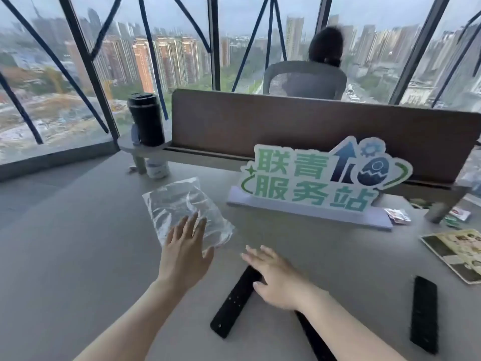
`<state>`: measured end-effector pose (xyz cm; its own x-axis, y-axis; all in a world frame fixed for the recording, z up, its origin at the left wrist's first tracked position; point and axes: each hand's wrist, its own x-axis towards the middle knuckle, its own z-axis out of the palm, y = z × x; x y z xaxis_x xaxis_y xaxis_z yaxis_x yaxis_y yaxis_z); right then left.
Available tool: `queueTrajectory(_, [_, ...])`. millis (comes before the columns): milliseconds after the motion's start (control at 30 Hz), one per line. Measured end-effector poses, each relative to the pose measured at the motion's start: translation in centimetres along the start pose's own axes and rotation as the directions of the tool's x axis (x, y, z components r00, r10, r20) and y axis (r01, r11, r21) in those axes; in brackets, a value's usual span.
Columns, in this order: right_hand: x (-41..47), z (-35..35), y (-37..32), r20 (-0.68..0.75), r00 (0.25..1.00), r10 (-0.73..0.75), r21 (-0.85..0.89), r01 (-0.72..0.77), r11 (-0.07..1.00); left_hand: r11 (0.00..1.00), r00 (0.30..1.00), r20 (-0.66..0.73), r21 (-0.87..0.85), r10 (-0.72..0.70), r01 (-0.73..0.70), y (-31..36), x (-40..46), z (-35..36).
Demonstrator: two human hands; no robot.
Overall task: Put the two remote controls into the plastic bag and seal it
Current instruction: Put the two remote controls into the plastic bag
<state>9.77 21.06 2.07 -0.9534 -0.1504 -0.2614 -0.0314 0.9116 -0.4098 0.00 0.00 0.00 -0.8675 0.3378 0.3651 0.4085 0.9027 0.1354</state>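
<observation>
A clear plastic bag (182, 207) lies flat and crumpled on the grey desk (78, 256). My left hand (186, 252) hovers over the bag's near edge, fingers spread, holding nothing. One black remote control (234, 303) lies diagonally at the desk's middle; my right hand (276, 278) is open above its far end, covering part of it. A second black remote control (424, 313) lies apart at the right. Another dark strip (315, 337) shows under my right forearm; what it is I cannot tell.
A green-lettered sign (312, 178) stands on a white base behind the bag. A black tumbler (147, 119) sits on a shelf at the back left, a bottle (157, 169) beneath it. A booklet (458, 252) and small wrappers (398, 216) lie right. A person sits beyond the brown divider (286, 121).
</observation>
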Motion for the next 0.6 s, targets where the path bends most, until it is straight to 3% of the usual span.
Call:
queueTrajectory(100, [0.0, 2.2, 0.0, 0.062, 0.998, -0.003, -0.054, 0.007, 0.999, 0.999, 0.999, 0.015, 0.031, -0.035, 0.034, -1.7, -0.7, 2.0])
queueTrajectory(300, [-2.8, 3.8, -1.6, -0.126, 0.986, 0.112, -0.106, -0.126, 0.986, 0.999, 0.998, 0.052, -0.005, -0.033, 0.033, -2.7, -2.5, 1.0])
queueTrajectory(400, [-6.0, 4.6, -2.1, -0.117, 0.961, 0.252, 0.087, -0.242, 0.966, 0.989, 0.997, 0.075, -0.150, 0.016, -0.005, -2.0, -3.6, -0.2])
queueTrajectory(467, [-8.3, 4.7, -2.0, -0.131, 0.946, 0.296, 0.327, -0.241, 0.914, 0.972, 0.995, 0.043, -0.222, 0.091, -0.079, -1.1, -4.6, -1.3])
queueTrajectory(533, [-10.2, 4.1, -2.0, -0.092, 0.932, 0.352, 0.628, -0.220, 0.747, 0.955, 0.993, 0.014, -0.278, 0.115, -0.106, 0.1, -5.6, -2.2])
queueTrajectory(600, [-10.9, 3.3, -2.3, -0.023, 0.920, 0.391, 0.761, -0.237, 0.604, 0.940, 0.993, 0.004, -0.323, 0.114, -0.106, 1.7, -6.6, -2.9])
